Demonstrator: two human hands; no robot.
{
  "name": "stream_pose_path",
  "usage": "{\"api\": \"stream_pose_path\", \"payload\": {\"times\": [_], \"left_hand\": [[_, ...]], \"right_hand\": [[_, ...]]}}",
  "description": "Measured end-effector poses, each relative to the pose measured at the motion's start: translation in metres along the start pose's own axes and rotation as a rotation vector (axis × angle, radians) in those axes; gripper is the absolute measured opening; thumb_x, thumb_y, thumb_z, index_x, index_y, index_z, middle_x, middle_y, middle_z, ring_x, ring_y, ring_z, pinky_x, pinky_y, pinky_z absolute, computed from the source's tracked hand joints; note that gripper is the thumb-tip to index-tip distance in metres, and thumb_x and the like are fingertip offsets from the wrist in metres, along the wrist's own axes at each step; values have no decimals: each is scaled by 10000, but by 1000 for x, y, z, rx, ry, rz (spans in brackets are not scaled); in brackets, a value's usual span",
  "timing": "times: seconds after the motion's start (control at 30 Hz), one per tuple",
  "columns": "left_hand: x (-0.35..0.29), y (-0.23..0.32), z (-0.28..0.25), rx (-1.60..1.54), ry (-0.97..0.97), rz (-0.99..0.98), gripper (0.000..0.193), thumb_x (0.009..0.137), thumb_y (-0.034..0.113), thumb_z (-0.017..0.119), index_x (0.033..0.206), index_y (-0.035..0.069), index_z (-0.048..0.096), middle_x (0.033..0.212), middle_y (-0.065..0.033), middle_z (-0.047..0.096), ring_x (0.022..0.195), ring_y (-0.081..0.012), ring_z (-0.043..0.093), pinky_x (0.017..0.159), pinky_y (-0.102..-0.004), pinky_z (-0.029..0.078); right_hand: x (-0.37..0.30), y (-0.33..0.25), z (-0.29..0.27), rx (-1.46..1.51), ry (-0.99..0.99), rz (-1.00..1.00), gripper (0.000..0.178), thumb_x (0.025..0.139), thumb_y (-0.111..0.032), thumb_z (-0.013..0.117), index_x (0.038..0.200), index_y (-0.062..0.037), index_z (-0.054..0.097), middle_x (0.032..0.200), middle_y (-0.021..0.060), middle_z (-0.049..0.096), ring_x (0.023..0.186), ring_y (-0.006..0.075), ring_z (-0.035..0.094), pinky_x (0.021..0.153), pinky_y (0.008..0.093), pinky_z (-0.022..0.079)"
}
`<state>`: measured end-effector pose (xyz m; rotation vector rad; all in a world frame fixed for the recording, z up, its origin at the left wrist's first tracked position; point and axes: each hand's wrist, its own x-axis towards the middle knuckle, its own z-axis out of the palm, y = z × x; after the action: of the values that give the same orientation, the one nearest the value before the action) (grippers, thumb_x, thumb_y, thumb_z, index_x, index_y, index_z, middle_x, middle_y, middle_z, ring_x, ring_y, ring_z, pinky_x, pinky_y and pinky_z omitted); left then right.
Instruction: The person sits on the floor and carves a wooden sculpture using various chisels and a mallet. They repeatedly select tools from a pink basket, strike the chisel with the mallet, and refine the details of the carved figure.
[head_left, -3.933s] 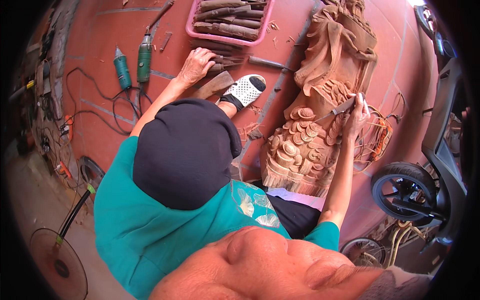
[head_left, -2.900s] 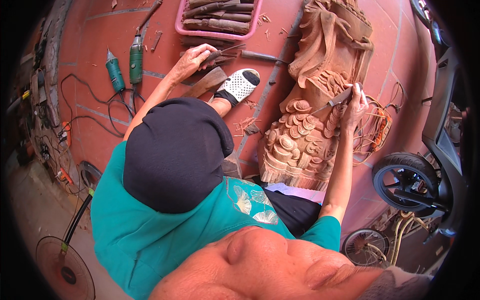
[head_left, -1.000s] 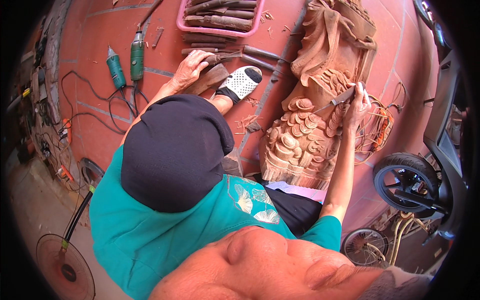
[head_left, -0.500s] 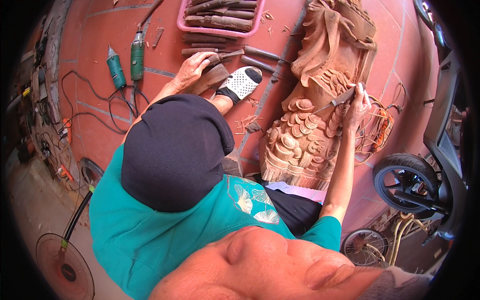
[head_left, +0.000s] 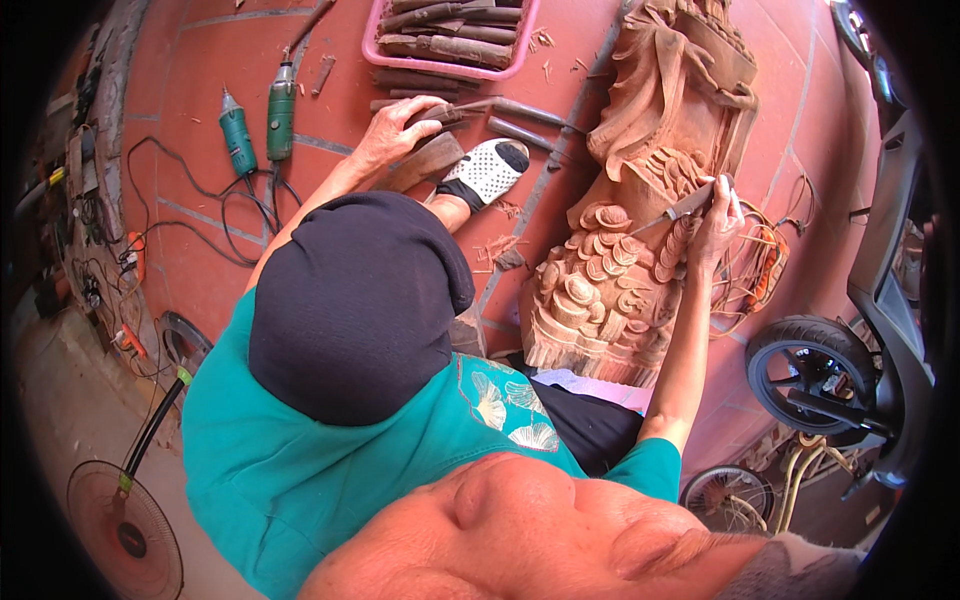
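My right hand (head_left: 717, 222) grips the dark handle of a carving chisel (head_left: 690, 203). Its thin blade slants down to the left over the carved wooden figure (head_left: 622, 262), near rounded, coin-like shapes; whether the tip touches is too fine to tell. My left hand (head_left: 398, 135) is at the tools on the floor, fingers curled on a dark carving tool (head_left: 455, 114). Beside that hand lies a brown wooden block (head_left: 428, 163), partly hidden. Two more dark tools (head_left: 522, 131) lie between the left hand and the carving.
A pink basket (head_left: 533, 25) full of tools stands at the far side. Two green power tools (head_left: 281, 110) with cords lie left. My foot in a dotted white covering (head_left: 488, 172) is beside the tools. Right are an orange cord reel (head_left: 768, 262) and a wheel (head_left: 812, 372); a fan (head_left: 128, 535) stands lower left.
My left hand has shifted slightly right and up, its fingers curling further over the tools. My right hand has turned the chisel a little and moved slightly down.
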<state>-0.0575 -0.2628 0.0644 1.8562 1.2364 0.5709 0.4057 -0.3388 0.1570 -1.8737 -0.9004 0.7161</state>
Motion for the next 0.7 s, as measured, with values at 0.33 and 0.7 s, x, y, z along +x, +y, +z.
{"api": "stream_pose_path", "payload": {"times": [0.33,0.7], "left_hand": [[74,-22,-41,589,158,392,378,865,171,695,1239,170,639,1129,-55,642,1083,-268,580,948,-416,430],[21,-37,-29,592,323,366,213,836,149,735,1044,125,695,1017,-48,631,1008,-248,571,838,-379,436]], "right_hand": [[0,1,-1,5,-2,18,316,998,-257,586,884,1,729,729,-45,528,677,54,440,612,232,351],[-1,-1,0,-13,-3,8,328,1006,-270,579,891,-5,734,751,-40,560,707,56,462,653,237,370]]}}
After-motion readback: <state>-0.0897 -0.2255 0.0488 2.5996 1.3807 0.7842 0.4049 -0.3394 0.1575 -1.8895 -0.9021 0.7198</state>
